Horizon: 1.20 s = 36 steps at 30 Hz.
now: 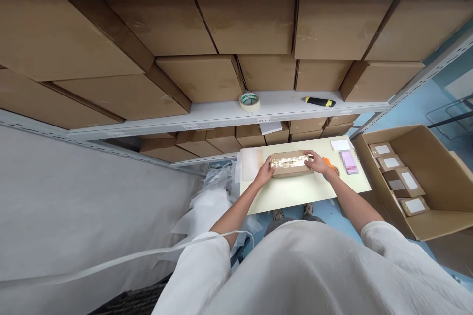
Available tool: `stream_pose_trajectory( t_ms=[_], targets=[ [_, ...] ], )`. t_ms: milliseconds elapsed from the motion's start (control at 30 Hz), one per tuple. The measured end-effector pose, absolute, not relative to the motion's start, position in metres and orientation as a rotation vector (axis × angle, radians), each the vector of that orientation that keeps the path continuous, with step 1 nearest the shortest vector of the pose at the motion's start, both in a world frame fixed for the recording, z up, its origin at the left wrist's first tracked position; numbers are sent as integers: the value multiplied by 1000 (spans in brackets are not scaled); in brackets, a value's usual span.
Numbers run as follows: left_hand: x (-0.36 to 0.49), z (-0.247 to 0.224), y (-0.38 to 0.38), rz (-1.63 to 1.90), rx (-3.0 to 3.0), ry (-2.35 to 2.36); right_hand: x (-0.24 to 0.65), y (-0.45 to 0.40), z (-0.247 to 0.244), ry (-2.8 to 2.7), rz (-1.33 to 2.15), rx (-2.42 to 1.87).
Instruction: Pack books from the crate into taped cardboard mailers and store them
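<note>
A small brown carton point(291, 171) with shiny clear tape along its top rests on or just over the pale yellow table point(288, 199). My left hand point(265, 172) grips its left end, fingers against the side. At the right end, my right hand point(317, 162) holds the same carton, with fingertips on the taped top. Just right of that hand lie an orange tool point(328, 163) and a tape roll point(336, 171), both partly hidden. A pink and purple item point(349, 161) and a white label sheet point(340, 144) are farther right on the table.
Shelves of brown boxes point(247, 19) stand ahead; their ledge holds a tape roll point(250, 102) and a black-yellow cutter point(319, 102). At the right, a large open carton point(439, 167) contains several labelled boxes. White wrapping material point(210, 211) is heaped left of the table.
</note>
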<state>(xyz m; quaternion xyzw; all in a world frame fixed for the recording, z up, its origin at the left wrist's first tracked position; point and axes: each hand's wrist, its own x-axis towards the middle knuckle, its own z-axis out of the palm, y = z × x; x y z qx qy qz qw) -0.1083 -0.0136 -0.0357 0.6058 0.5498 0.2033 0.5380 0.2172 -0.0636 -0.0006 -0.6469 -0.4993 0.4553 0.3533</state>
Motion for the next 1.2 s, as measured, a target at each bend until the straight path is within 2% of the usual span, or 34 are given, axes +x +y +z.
stream_pose_trajectory(
  t_ms=[233, 400, 567, 767, 1000, 1200],
  targets=[
    [-95, -41, -14, 487, 1537, 1325, 219, -65, -29, -1259, 1094, -1745],
    [-89, -33, -23, 503, 2132, 1297, 220, -65, -38, -1277, 1045, -1714],
    [-67, -26, -34, 269, 2516, 1034, 219, -68, -36, -1341, 998, -1706],
    [-55, -22, -34, 163, 2578, 1085, 231, -77, -40, -1276, 912, -1806],
    [-55, -22, -39, 198, 2549, 1130, 278, -126, -55, -1220, 739, -2256],
    [-54, -21, -39, 200, 2527, 1153, 291, -150, -59, -1315, 792, -2499]
  ],
)
